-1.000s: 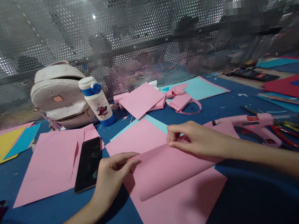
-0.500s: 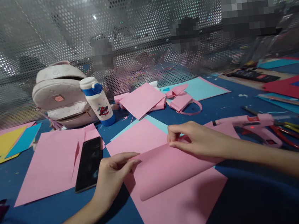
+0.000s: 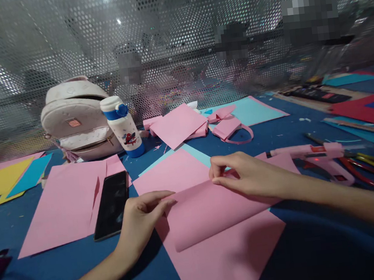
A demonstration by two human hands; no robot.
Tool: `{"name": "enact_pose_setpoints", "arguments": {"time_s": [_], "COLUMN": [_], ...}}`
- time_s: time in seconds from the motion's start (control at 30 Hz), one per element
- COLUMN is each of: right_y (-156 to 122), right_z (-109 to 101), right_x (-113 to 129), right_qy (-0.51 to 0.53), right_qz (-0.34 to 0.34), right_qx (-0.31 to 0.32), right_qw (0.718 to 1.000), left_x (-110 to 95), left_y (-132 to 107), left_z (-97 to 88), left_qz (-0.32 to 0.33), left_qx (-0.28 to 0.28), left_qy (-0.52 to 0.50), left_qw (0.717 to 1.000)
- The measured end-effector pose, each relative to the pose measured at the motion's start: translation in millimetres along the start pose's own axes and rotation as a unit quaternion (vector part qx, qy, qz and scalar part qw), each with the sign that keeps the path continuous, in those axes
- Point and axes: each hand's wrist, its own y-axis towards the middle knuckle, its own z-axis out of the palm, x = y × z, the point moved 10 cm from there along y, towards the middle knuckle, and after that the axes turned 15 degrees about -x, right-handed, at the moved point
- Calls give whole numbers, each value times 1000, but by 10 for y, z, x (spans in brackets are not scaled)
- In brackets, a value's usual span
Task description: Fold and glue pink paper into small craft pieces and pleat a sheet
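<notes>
My left hand (image 3: 143, 216) clamps its grip, thumb against forefinger, on the upper left corner of a bent pink sheet (image 3: 198, 214) at the center of the frame. My right hand (image 3: 240, 174), right of center, has its grip pinched together on the same sheet's upper edge. From my distant post I see that sheet curve over at its lower side, above a flat pink sheet (image 3: 229, 260) that reaches the bottom of the frame. Light blue paper (image 3: 202, 156) peeks out just beyond. Beside my left hand lies a dark phone (image 3: 112, 205), partly on another pink sheet (image 3: 60, 206) at left. A pink glue gun (image 3: 325, 150) rests on its side at right, near my right forearm. In the upper left of the frame, a pale backpack (image 3: 77, 111) stands next to a white and blue bottle (image 3: 123, 126). Right of them, a small pink paper bag (image 3: 227, 129) lies with its handle looped on the blue surface (image 3: 60, 264). A perforated metal screen (image 3: 176, 38) fills the top of my view.
</notes>
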Motion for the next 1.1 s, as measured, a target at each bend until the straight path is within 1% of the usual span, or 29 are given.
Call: {"name": "enact_pose_setpoints", "arguments": {"time_s": [0.27, 0.73, 1.1], "right_y": [6, -5, 2], "right_z": [13, 11, 2], "right_x": [-7, -14, -7], "right_qy": [1, 5, 5], "right_qz": [0, 1, -6], "right_qx": [-1, -1, -6], "right_qw": [1000, 1000, 1000], "left_x": [33, -3, 29], "left_y": [8, -1, 10], "left_z": [1, 3, 3], "left_qz": [-12, -7, 1], "left_qx": [0, 4, 1], "left_qy": [-6, -8, -2], "left_qw": [1000, 1000, 1000]}}
